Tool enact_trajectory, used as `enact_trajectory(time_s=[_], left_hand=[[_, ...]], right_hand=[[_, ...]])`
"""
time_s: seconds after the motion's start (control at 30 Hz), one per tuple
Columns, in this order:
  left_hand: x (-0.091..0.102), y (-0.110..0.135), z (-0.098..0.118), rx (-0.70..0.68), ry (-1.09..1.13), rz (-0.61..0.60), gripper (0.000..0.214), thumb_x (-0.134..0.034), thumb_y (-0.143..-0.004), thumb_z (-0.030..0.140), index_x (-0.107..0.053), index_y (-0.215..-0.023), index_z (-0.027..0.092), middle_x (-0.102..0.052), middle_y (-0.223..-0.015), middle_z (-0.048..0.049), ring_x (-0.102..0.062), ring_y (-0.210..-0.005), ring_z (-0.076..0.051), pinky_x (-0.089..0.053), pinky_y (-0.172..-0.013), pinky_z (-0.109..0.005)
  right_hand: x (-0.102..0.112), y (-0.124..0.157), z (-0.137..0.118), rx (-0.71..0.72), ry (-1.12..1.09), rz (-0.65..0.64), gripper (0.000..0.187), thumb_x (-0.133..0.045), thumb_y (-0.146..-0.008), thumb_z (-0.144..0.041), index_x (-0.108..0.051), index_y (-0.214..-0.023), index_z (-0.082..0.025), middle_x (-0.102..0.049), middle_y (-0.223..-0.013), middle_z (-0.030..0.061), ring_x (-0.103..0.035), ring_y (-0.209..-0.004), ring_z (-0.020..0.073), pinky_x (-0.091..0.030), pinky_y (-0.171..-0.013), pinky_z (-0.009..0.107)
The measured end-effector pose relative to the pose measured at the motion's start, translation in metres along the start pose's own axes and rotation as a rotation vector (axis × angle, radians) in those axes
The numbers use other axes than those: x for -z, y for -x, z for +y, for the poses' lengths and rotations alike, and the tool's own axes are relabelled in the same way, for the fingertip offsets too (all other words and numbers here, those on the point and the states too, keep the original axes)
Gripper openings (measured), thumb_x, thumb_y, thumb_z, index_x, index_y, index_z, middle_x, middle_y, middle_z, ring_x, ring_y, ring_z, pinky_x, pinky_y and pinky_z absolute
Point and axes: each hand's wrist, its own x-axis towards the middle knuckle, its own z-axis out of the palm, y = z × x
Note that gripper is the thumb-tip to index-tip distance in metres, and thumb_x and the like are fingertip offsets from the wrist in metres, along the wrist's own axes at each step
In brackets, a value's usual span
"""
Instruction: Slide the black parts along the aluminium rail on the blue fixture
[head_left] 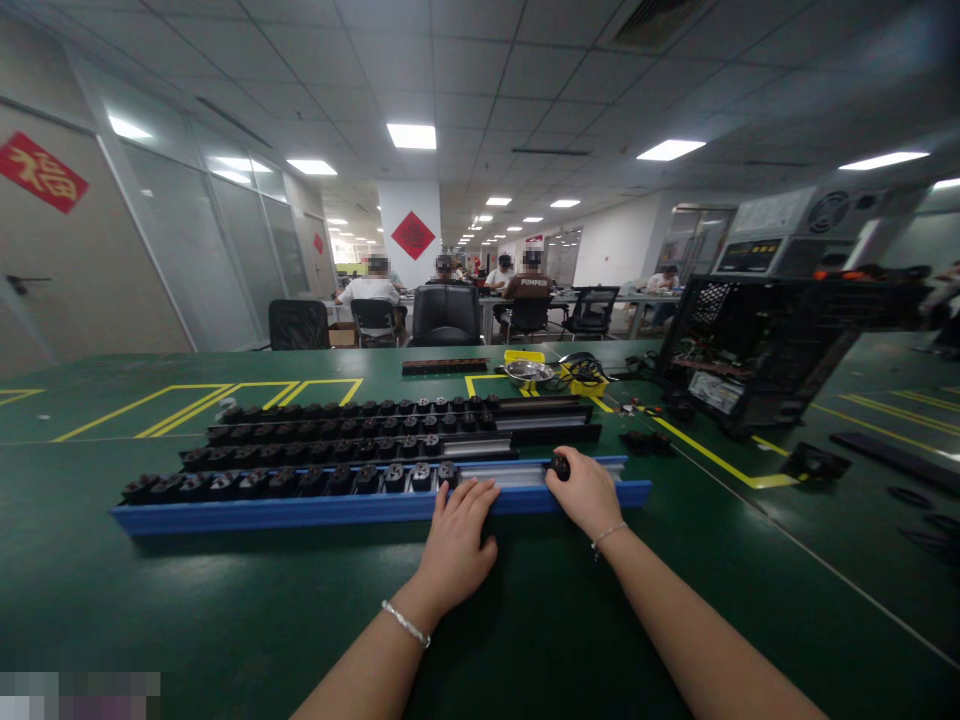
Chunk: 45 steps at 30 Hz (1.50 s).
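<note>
A blue power track (300, 514) lies across the bench, with a row of black socket modules (315, 480) seated along its left part. Its right stretch shows a bare silver channel (510, 474). My left hand (459, 535) rests on the front rim with fingers stretched out, their tips beside the last module in the row. Over the channel's right part, my right hand (589, 492) grips a small black socket module (559, 467) between thumb and fingers. Its lower side is hidden, so I cannot tell whether it touches the track.
Black tracks (559, 434) with more modules lie behind the blue one. Farther back are a metal bowl (529, 372), a yellow bin (585, 378) and a dark strip (445, 367). An opened computer case (750, 350) stands at right, near a black fan (816, 462). People sit beyond the bench.
</note>
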Motion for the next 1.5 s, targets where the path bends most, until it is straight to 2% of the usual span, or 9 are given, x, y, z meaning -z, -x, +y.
enact_trajectory(time_s=[0.67,0.83,1.5], left_hand=[[0.001,0.0,0.001,0.006,-0.001,-0.005,0.066,-0.048,-0.069,0.011,-0.039,-0.133,0.027,-0.042,-0.142,0.0005,-0.03,-0.133,-0.02,-0.007,-0.114,-0.052],[0.002,0.0,0.001,0.003,-0.001,-0.007,0.066,-0.049,-0.07,0.012,-0.039,-0.133,0.027,-0.043,-0.141,0.0006,-0.03,-0.133,-0.02,-0.007,-0.114,-0.052],[0.003,0.001,0.002,-0.003,-0.006,-0.01,0.065,-0.05,-0.071,0.012,-0.038,-0.133,0.028,-0.043,-0.141,0.0005,-0.029,-0.133,-0.02,-0.007,-0.114,-0.051]], right_hand=[[0.005,-0.003,0.008,-0.019,0.025,-0.009,0.037,-0.045,-0.078,-0.029,-0.059,-0.11,-0.018,-0.066,-0.104,0.0082,-0.058,-0.097,0.0229,-0.038,-0.088,0.035],[0.005,-0.004,0.012,-0.018,0.033,0.007,0.037,-0.047,-0.076,-0.03,-0.06,-0.108,-0.018,-0.064,-0.109,0.0082,-0.056,-0.102,0.0232,-0.037,-0.09,0.034],[0.011,-0.01,0.026,-0.046,0.063,-0.031,0.038,-0.046,-0.075,-0.031,-0.059,-0.109,-0.02,-0.066,-0.106,0.0077,-0.057,-0.099,0.0231,-0.036,-0.087,0.037]])
